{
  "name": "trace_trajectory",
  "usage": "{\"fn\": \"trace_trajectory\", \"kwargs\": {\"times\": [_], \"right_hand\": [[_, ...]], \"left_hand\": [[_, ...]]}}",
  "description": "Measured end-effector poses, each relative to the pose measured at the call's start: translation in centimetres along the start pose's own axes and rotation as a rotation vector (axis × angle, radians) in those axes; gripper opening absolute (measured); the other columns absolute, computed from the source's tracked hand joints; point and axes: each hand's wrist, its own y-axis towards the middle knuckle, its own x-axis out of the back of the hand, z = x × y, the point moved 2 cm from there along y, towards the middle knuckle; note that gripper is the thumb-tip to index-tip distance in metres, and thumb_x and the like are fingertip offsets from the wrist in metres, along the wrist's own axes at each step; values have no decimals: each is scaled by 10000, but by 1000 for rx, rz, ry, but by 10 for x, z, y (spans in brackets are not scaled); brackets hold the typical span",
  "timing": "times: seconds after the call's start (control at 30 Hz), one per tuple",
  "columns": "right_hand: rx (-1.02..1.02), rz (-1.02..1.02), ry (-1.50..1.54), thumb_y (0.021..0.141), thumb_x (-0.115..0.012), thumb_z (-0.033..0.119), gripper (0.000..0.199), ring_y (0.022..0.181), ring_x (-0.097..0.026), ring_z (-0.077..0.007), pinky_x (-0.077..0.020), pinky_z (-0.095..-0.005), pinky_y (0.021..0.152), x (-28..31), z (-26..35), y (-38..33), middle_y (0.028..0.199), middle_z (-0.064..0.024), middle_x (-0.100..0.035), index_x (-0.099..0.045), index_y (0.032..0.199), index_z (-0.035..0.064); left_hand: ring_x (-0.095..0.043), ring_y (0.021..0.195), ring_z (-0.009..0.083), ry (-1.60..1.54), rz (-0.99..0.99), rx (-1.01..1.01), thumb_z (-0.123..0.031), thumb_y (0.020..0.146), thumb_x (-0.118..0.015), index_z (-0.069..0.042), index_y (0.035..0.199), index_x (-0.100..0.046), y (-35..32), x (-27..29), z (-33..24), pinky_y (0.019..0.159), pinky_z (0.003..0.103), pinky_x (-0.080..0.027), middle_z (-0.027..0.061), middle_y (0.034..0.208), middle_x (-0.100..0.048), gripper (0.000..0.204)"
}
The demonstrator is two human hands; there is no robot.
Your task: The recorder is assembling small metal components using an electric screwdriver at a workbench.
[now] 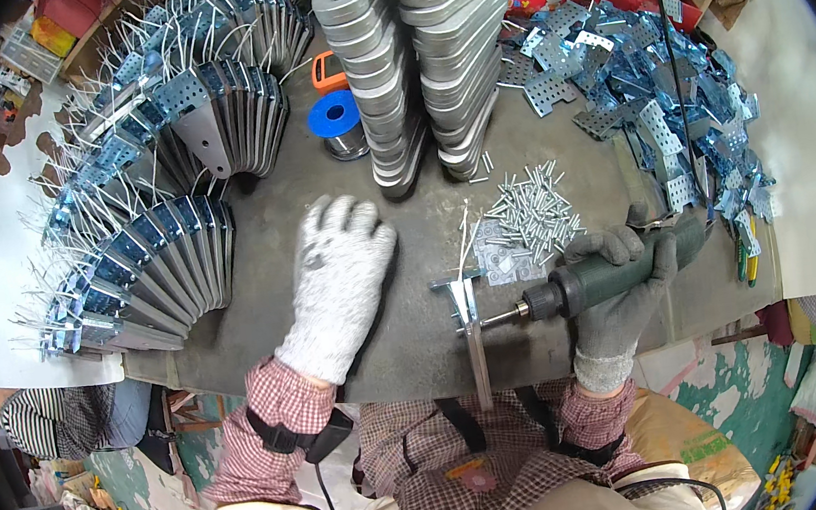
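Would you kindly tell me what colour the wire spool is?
The spool is blue, seen in the head view.

Metal assembly workshop: bench (317,165) w/ stacked steel plates (416,63), perforated brackets (652,96), loose rivets (529,211), power tool (612,277), finished assys fanned out (156,253).

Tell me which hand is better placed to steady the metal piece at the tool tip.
Left. The left hand hovers open and empty just beside the metal piece. The right hand is wrapped around the green power tool, whose tip meets that piece.
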Motion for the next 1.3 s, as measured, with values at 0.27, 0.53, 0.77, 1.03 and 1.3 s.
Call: {"fn": "trace_trajectory", "kwargs": {"times": [0.27,0.53,0.77,1.03,1.3], "right_hand": [[-20,-2,-23,1000,-641,307,385,806,-519,-126,-447,-411,946,-2,-2,-1,817,13,-510,-583,1291,62],[-17,10,-22,1016,-617,349,406,817,-536,-128,-438,-437,984,4,1,0,841,15,-516,-570,1301,64],[-36,-20,8,987,-674,324,295,790,-547,-125,-454,-426,956,3,0,2,824,25,-539,-604,1148,87],[-51,-59,-1,992,-674,319,230,782,-549,-134,-461,-414,931,4,-2,1,828,14,-561,-603,1037,105],[-24,-68,-30,993,-673,319,228,777,-551,-138,-466,-405,919,1,-3,0,823,8,-562,-597,1020,106]], "left_hand": [[-606,1006,299,-7,49,10,-121,756,-688,-58,943,-656,14,-12,3,1001,442,-445,100,960,-630,199],[-556,708,101,-1221,-191,316,29,766,-757,-41,966,-588,-59,8,-68,617,267,-491,70,952,-599,271],[-654,805,251,-1037,-196,247,-6,776,-779,-46,953,-561,-63,2,-77,680,336,-536,133,960,-621,284],[-660,830,377,-1017,-179,215,-89,764,-774,-38,1023,-624,-63,3,-80,702,441,-549,170,1006,-625,304],[-557,1255,416,-463,-60,-35,-80,741,-797,-43,1086,-682,-58,41,-72,1046,554,-443,192,1328,-583,366]]}}
